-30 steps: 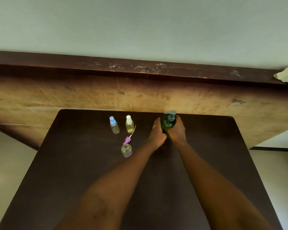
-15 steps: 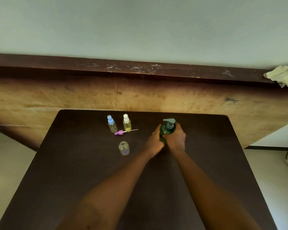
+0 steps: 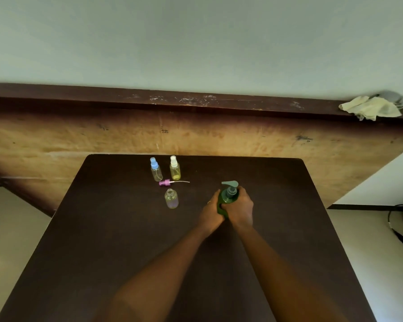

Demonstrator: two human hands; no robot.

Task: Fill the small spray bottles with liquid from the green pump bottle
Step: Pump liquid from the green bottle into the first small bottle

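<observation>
Both of your hands are wrapped around the green pump bottle (image 3: 226,200), which stands upright on the dark table (image 3: 102,240), right of centre and well apart from the small bottles. Your left hand (image 3: 211,213) curls round its left side, and a ring shows on one finger. Your right hand (image 3: 240,209) grasps the right side and shoulder, just below the grey-green pump head (image 3: 230,185), whose spout points to your left. To the left, near the far edge of the table, two small spray bottles stand side by side with their caps on: a clear one with a blue cap (image 3: 156,170) and a yellowish one with a white cap (image 3: 175,168). Just in front of them a purple spray head (image 3: 165,182) lies on its side, its thin dip tube stretched out to the right. Nearer to you than that stands a third small bottle (image 3: 171,199), uncapped, with its mouth open; whether it holds any liquid, you cannot tell from this view. Beyond the table a worn wooden panel rises to a dark ledge (image 3: 149,99), and a crumpled pale cloth (image 3: 370,108) rests on the ledge at far right.
</observation>
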